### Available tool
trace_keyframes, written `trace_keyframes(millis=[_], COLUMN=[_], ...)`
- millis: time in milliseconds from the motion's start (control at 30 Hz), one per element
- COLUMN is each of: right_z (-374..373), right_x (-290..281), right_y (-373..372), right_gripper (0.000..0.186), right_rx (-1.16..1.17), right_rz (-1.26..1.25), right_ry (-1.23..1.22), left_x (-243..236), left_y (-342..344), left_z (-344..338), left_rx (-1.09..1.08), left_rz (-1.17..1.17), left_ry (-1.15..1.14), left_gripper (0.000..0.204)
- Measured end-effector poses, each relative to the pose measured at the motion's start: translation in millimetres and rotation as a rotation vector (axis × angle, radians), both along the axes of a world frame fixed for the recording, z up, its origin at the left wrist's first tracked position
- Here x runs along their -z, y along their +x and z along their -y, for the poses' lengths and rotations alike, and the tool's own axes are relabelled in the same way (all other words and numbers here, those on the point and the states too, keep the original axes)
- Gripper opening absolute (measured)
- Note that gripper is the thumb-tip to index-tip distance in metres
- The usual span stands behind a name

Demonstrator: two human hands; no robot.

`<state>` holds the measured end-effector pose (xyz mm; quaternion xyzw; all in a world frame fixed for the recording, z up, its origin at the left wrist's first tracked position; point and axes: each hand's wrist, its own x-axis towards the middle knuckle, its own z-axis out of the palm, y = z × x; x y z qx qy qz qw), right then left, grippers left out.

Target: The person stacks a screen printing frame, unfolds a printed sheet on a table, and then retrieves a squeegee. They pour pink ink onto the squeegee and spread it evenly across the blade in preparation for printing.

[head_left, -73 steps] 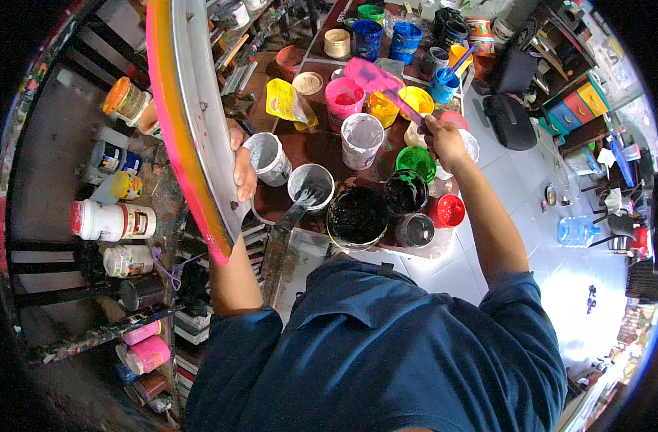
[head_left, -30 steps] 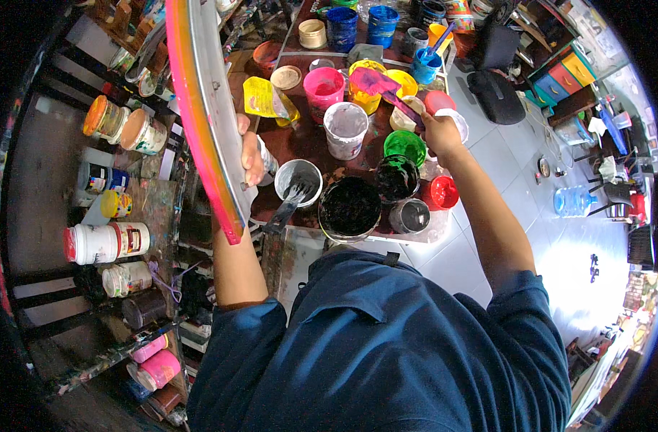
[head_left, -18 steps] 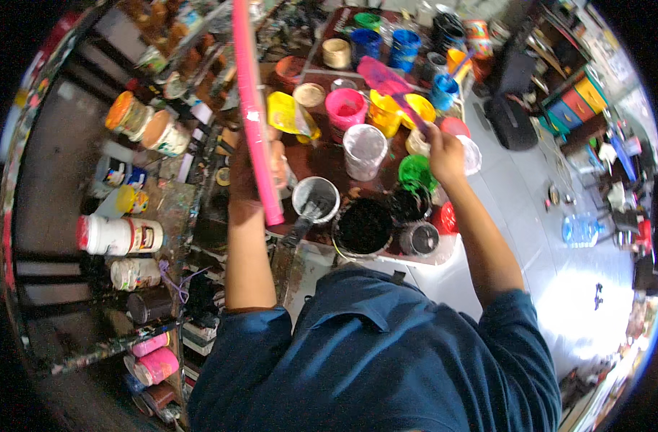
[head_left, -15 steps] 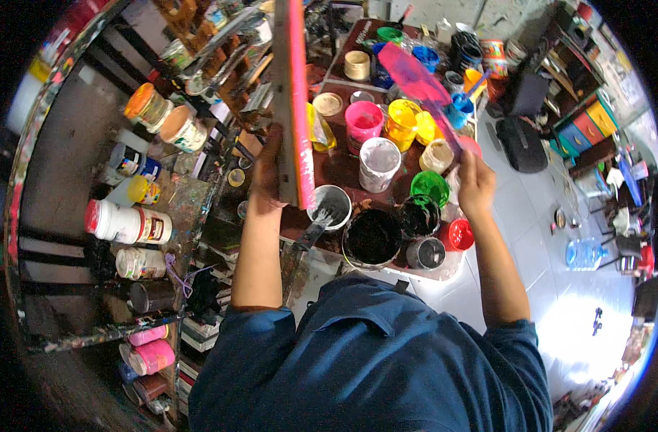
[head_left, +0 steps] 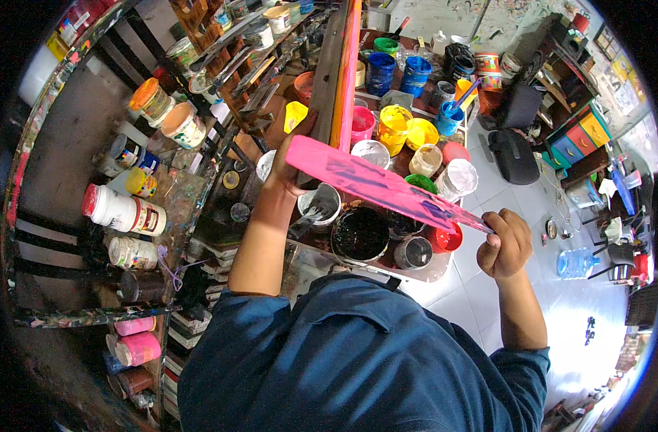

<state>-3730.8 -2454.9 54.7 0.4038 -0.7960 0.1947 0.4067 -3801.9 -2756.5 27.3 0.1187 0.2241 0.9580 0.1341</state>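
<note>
My left hand (head_left: 282,173) grips the lower end of a long flat frame (head_left: 348,79), seen edge-on, with pink and orange paint along its side. Part of that hand is hidden behind a broad, pink-smeared paint spatula (head_left: 372,183). The spatula's thin handle end is pinched in my right hand (head_left: 507,245), at the right of the table. Its wide blade crosses the frame's lower end; whether they touch I cannot tell. Beneath the blade stand a grey paint pot (head_left: 320,204) with a brush in it and a large bucket of black paint (head_left: 360,234).
Paint pots crowd the brown table, among them a yellow bucket (head_left: 395,129), a blue pot (head_left: 450,119), a white bucket (head_left: 457,180) and a red pot (head_left: 445,237). At left, a paint-stained rack (head_left: 177,194) holds several tubs. A black chair (head_left: 514,155) stands at right.
The spatula has swung from pointing away over the pots to lying across the frame, blade toward my left hand. My right hand moved right and nearer; the frame shifted right.
</note>
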Motion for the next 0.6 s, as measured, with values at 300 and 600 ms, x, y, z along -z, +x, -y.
trace_keyframes(millis=[300, 600], right_z=[-5, -2], right_x=[-10, -18], right_y=[9, 13], right_gripper=[0.025, 0.026], right_rx=[-0.029, -0.065], right_rz=[-0.058, -0.052], right_ry=[0.09, 0.131], left_x=[35, 10], left_y=[-21, 0], left_z=[18, 2], left_rx=[0.378, -0.02], left_rz=[0.082, 0.206], left_ry=[0.095, -0.298], left_gripper=[0.031, 0.037])
